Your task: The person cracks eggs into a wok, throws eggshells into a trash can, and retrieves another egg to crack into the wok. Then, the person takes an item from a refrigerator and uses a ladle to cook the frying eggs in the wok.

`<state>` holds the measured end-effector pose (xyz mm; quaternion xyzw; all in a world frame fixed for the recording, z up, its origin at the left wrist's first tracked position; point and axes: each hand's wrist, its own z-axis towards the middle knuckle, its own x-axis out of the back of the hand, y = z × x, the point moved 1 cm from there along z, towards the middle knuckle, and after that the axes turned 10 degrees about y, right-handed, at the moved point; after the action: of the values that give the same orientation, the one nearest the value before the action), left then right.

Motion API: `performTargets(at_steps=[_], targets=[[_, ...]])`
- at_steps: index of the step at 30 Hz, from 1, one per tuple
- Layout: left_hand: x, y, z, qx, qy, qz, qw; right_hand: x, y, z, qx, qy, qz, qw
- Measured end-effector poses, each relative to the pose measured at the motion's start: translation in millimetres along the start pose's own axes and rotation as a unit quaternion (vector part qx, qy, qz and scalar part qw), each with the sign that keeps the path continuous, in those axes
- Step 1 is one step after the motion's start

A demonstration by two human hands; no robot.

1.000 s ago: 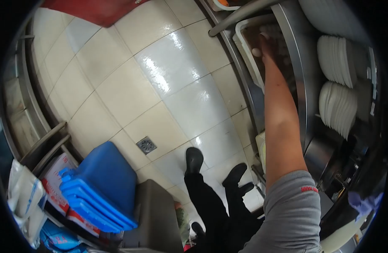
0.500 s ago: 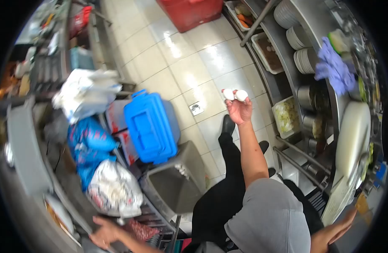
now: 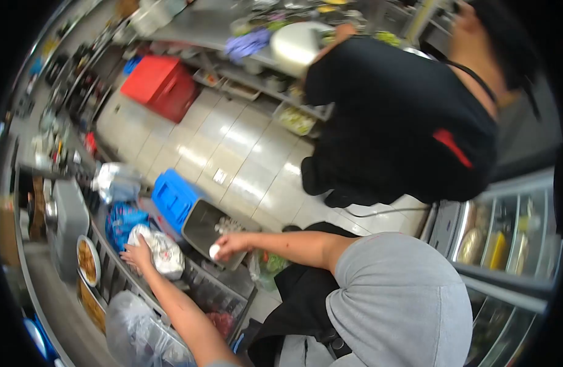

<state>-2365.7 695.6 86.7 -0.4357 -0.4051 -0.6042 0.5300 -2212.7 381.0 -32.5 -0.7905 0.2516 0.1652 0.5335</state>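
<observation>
My right hand (image 3: 231,244) is closed around a white egg (image 3: 215,251), which shows at the fingertips. Whether it is whole or only shell, I cannot tell. Hand and egg are over the near edge of a grey plastic bin (image 3: 199,229), which has small white pieces (image 3: 228,225) inside at its far side. With fingers spread, my left hand (image 3: 139,255) lies against the side of a white plastic bag (image 3: 166,257) with printing on it. Behind that bag is a blue printed bag (image 3: 124,221).
A co-worker in black (image 3: 404,116) leans over the counter at the upper right. A blue lidded box (image 3: 174,194) adjoins the grey bin. The red box (image 3: 159,88) stands farther off on the tiled floor. A glass-fronted fridge (image 3: 507,232) is at right.
My view has turned and the co-worker's back has come into it. My right hand has moved from over the floor to the grey bin. My left hand has reached the white bag.
</observation>
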Motion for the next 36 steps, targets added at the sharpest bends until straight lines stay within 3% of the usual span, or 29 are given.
performTargets(at_steps=[1, 2, 3, 4, 5, 6, 7, 8, 9, 10, 11, 14, 18, 19, 20, 21, 22, 23, 24, 27, 30, 33, 36], targets=[[-38, -9, -3, -0.126, -0.129, -0.094, 0.979, -2, -7, -33, 0.009, 0.002, -0.047, 0.999], [-47, 7, -57, -0.091, -0.261, -0.163, 0.947, 3, 10, -51, 0.078, 0.008, -0.091, 0.993], [-13, 32, -139, -0.072, -0.391, -0.282, 0.873, 6, -6, -100, 0.094, 0.026, -0.21, 0.973], [33, 63, -227, -0.022, -0.518, -0.371, 0.77, 22, 28, -107, 0.192, 0.027, -0.22, 0.956], [37, 72, -301, 0.062, -0.619, -0.381, 0.684, 19, -7, -175, 0.009, 0.042, -0.251, 0.967], [-34, 56, -365, 0.163, -0.696, -0.465, 0.522, 47, 53, -156, 0.157, -0.016, -0.284, 0.946], [-32, 62, -420, 0.208, -0.7, -0.484, 0.482, 63, 83, -173, 0.188, -0.002, -0.275, 0.943], [-20, 74, -463, 0.256, -0.687, -0.519, 0.439, 79, 102, -196, 0.279, -0.039, -0.26, 0.924], [-30, 72, -500, 0.21, -0.706, -0.539, 0.409, 97, 126, -216, 0.2, -0.068, -0.238, 0.948], [-31, 75, -534, 0.2, -0.714, -0.534, 0.406, 103, 110, -267, 0.121, -0.054, -0.24, 0.962], [-30, 81, -566, 0.199, -0.727, -0.512, 0.412, 113, 110, -307, 0.104, -0.032, -0.268, 0.957], [-31, 111, -650, 0.174, -0.764, -0.444, 0.436, 160, 121, -398, 0.166, -0.018, -0.361, 0.918], [-41, 206, -744, 0.099, -0.787, -0.381, 0.476, 250, 162, -505, 0.134, 0.009, -0.317, 0.939], [-25, 240, -757, 0.057, -0.797, -0.359, 0.482, 275, 169, -532, 0.235, 0.069, -0.324, 0.914], [-3, 258, -780, 0.124, -0.735, -0.416, 0.521, 303, 177, -564, 0.257, 0.09, -0.326, 0.905], [7, 276, -790, 0.017, -0.695, -0.425, 0.58, 328, 178, -600, 0.278, 0.111, -0.328, 0.896], [13, 293, -801, 0.015, -0.67, -0.39, 0.631, 352, 179, -636, 0.299, 0.133, -0.33, 0.886], [17, 299, -806, 0.005, -0.649, -0.348, 0.677, 364, 160, -681, 0.186, 0.161, -0.182, 0.952], [21, 304, -811, -0.001, -0.637, -0.311, 0.705, 382, 146, -721, 0.065, 0.185, -0.029, 0.98], [42, 305, -831, -0.013, -0.645, -0.182, 0.742, 462, 148, -802, 0.111, 0.244, 0.125, 0.955], [63, 320, -865, -0.055, -0.694, -0.075, 0.714, 558, 115, -868, 0.156, 0.252, 0.186, 0.937], [68, 404, -874, -0.077, -0.677, -0.148, 0.717, 650, 52, -910, 0.153, 0.25, 0.225, 0.929], [88, 560, -822, -0.04, -0.57, -0.377, 0.729, 758, -22, -958, 0.118, 0.298, 0.29, 0.902]])
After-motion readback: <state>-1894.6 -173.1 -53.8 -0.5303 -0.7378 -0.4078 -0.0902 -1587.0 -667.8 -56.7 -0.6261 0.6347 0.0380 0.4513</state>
